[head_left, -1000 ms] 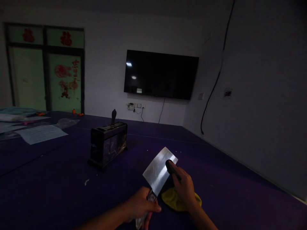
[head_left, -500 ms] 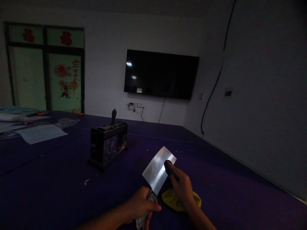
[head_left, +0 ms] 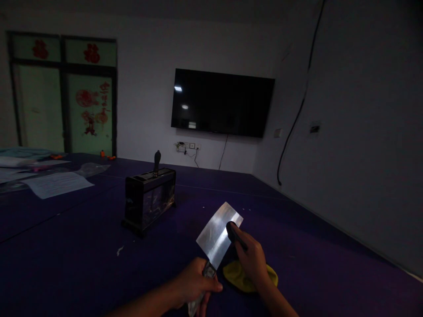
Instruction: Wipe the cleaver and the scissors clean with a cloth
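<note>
My left hand (head_left: 193,286) is closed round the handle of a cleaver (head_left: 216,235), whose wide shiny blade tilts up and away over the purple table (head_left: 82,264). My right hand (head_left: 253,259) grips a small dark object (head_left: 234,232) and presses its tip against the blade's right side. A yellow cloth (head_left: 243,277) lies on the table just under my right hand. A dark knife block (head_left: 148,200) with a clear front stands behind to the left, one dark knife handle (head_left: 156,162) sticking up from its top.
Sheets of paper (head_left: 56,184) and clear plastic lie at the far left of the table. A black wall screen (head_left: 222,102) hangs on the back wall above sockets. A door with red paper cuttings (head_left: 89,108) is at the left; a white wall runs along the right.
My right hand and the dark object slid slightly down and left along the blade, then stayed put. The cleaver and my left hand barely moved.
</note>
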Tool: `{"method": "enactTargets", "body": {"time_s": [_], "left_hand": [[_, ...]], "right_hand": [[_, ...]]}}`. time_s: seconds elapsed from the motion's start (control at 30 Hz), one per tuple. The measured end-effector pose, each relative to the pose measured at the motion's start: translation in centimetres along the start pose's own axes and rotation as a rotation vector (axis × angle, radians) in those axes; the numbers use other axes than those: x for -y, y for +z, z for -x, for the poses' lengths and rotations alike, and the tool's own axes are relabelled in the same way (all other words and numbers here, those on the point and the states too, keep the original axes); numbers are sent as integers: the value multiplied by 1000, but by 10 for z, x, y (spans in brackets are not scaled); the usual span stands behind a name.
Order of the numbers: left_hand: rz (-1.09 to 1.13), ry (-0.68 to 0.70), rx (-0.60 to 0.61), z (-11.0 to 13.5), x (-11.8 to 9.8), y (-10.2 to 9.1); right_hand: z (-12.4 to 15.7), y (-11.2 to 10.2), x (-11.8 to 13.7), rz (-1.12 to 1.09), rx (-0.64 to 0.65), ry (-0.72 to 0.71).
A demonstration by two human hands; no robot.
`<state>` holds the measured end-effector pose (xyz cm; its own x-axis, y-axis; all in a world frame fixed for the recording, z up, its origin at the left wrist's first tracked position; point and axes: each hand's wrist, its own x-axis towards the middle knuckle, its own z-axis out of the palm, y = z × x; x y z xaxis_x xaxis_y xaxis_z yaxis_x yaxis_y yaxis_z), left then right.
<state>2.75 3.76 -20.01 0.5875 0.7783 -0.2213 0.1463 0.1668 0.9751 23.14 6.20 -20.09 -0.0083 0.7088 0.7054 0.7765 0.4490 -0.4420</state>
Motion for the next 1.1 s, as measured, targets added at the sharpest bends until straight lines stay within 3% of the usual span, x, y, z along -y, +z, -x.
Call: {"method": "enactTargets", "body": {"time_s": [0.27,0.57,1.1], "left_hand": [[-17,18,28,-4,5,-5],[27,59,150,-2,7,-7],[23,-7,20,2,2,-2]], "right_hand": [[-1,-1,-2,35,-48,39],[-5,2,-15,-49,-156,95],[-1,3,-7,-40,-94,70]]}}
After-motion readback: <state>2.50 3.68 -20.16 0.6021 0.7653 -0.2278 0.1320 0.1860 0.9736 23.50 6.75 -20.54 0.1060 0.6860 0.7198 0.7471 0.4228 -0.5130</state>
